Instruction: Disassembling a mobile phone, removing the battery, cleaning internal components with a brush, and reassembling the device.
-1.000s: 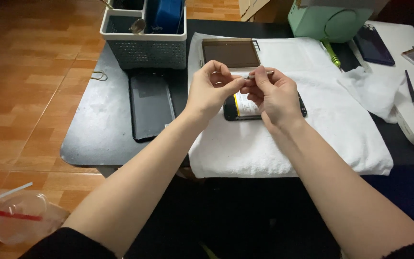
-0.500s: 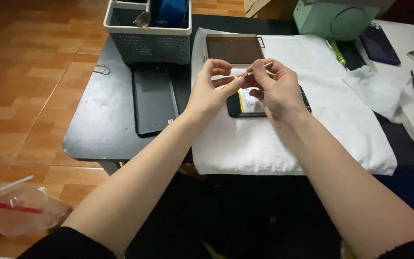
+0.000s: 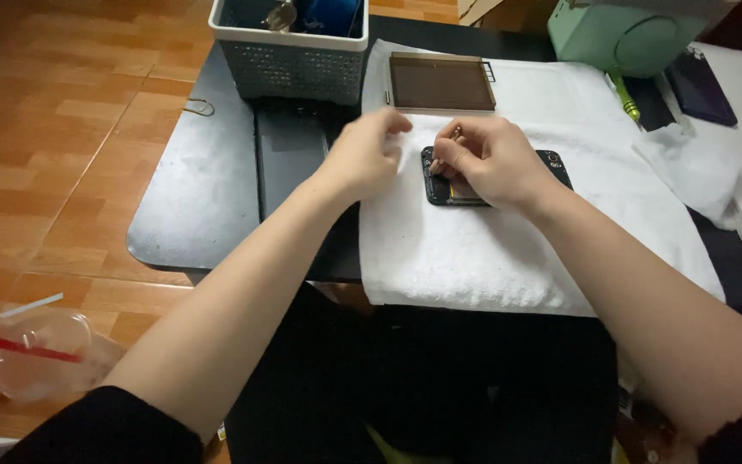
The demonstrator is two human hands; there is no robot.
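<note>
Phone point(image 3: 551, 161): opened, on white towel point(image 3: 508, 258), worktop centre | right hand point(image 3: 491, 163): grip pinched on thin tool point(image 3: 447, 144) at phone's 9 o'clock end | left hand point(image 3: 367, 155): loosely curled, empty, blurred | risk: we judge the tip may slip and gouge parts.

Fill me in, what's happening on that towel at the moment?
A person is working on an opened phone that lies on a white towel over a black table. The right hand rests on the phone and pinches a thin tool, its tip at the phone's left end. The left hand hovers just beside it, fingers curled, holding nothing visible. A brown tray and a grey basket sit behind.
</note>
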